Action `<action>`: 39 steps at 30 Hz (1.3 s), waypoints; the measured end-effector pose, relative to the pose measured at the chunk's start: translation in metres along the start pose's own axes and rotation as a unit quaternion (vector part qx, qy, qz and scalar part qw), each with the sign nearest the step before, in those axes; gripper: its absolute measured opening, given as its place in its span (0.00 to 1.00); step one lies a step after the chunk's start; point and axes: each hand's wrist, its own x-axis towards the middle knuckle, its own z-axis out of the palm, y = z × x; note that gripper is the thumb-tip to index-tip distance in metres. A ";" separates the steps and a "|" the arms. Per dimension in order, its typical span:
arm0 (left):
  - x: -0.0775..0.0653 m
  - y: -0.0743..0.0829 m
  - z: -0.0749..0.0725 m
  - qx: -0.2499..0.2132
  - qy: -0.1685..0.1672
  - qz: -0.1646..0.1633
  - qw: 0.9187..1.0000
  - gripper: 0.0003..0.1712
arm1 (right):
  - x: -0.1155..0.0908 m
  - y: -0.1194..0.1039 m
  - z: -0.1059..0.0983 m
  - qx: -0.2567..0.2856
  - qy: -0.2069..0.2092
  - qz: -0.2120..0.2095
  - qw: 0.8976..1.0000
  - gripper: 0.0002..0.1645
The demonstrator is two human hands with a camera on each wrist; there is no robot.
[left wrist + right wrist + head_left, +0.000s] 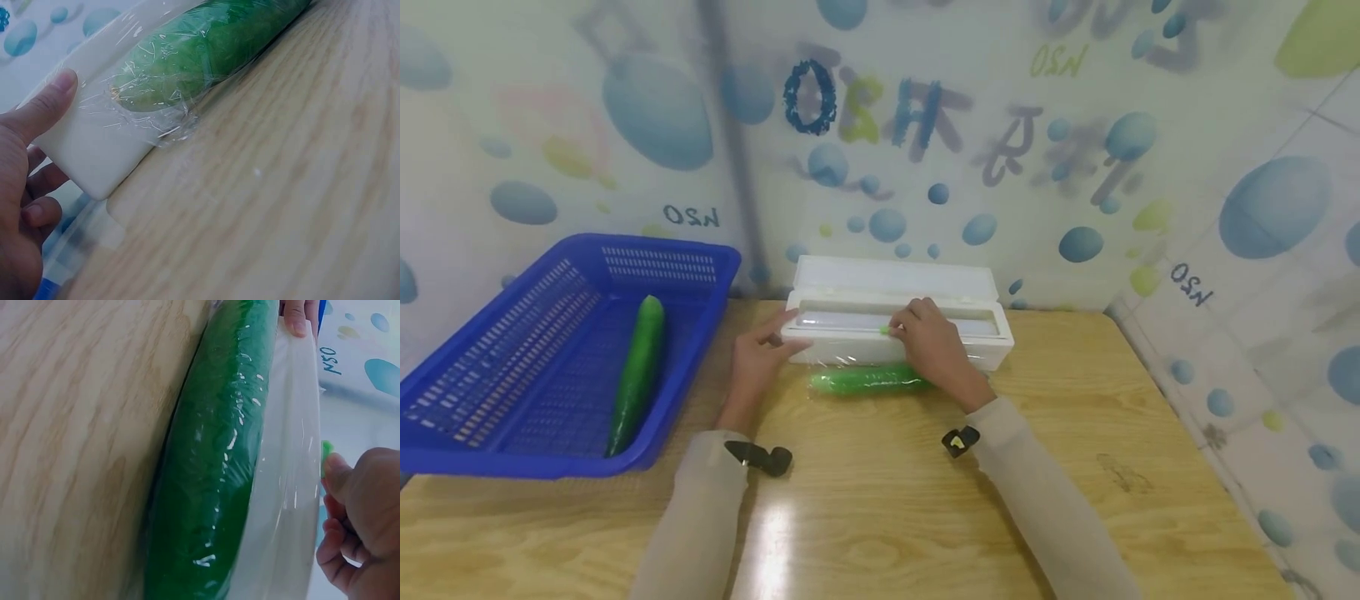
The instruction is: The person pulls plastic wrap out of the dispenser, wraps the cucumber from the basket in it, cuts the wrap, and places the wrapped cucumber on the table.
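Observation:
A white cling film dispenser stands at the back of the table with its lid raised. My left hand grips the dispenser's left end, the thumb on its front face and the fingers behind. My right hand pinches a small green slide cutter at the dispenser's front edge, near the middle. Directly before the dispenser lies a cucumber covered in clear cling film. The film runs from the cucumber up over the dispenser's front face. In the right wrist view, the right fingers curl below the thumb.
A blue plastic basket with perforated sides stands on the left, with an unwrapped cucumber in it. A patterned wall rises right behind the dispenser. The wooden table extends toward me, with another wall along its right edge.

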 end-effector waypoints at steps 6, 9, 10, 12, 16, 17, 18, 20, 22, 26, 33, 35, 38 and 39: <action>0.000 0.001 0.000 -0.008 0.000 0.010 1.000 0.31 | -0.004 0.008 -0.004 -0.015 -0.014 0.011 1.000 0.09; 0.001 -0.001 -0.001 -0.007 0.000 0.011 1.000 0.31 | -0.005 0.010 -0.007 -0.014 -0.020 0.012 1.000 0.08; 0.001 -0.002 0.000 -0.007 0.000 0.008 1.000 0.31 | -0.005 0.010 -0.008 -0.017 -0.024 0.012 0.999 0.08; 0.002 -0.005 0.000 -0.009 0.001 0.004 1.000 0.31 | -0.007 0.012 -0.009 -0.022 -0.026 0.009 0.999 0.08; 0.001 -0.007 0.001 -0.009 0.004 0.002 1.000 0.31 | -0.009 0.017 -0.011 -0.033 -0.023 -0.004 0.999 0.08; 0.001 -0.007 0.001 -0.008 0.004 0.003 1.000 0.31 | -0.010 0.018 -0.011 -0.034 -0.022 -0.007 0.999 0.08; 0.001 -0.006 0.001 -0.007 0.004 0.003 1.000 0.31 | -0.011 0.019 -0.012 -0.036 -0.021 -0.009 0.999 0.08; 0.001 -0.006 0.001 -0.005 0.002 0.007 1.000 0.31 | -0.012 0.022 -0.013 -0.035 -0.021 -0.011 0.999 0.07; 0.001 -0.006 0.001 -0.006 0.000 0.008 1.000 0.31 | -0.014 0.025 -0.014 -0.038 -0.024 -0.010 0.999 0.07; 0.000 -0.005 0.000 -0.008 -0.001 0.014 1.000 0.30 | -0.018 0.031 -0.017 -0.049 -0.023 -0.004 0.999 0.06; 0.000 -0.003 -0.001 0.004 0.007 0.016 1.000 0.30 | -0.025 0.038 -0.024 -0.051 -0.017 -0.012 0.998 0.05; -0.001 -0.003 -0.001 0.003 0.006 0.016 1.000 0.30 | -0.027 0.041 -0.025 -0.052 -0.016 -0.013 0.998 0.04; -0.001 -0.003 0.000 -0.001 0.007 0.021 1.000 0.30 | -0.030 0.045 -0.027 -0.054 -0.012 -0.010 0.998 0.04; -0.001 -0.003 0.000 -0.003 0.008 0.024 1.000 0.31 | -0.031 0.046 -0.027 -0.054 -0.011 -0.010 0.998 0.04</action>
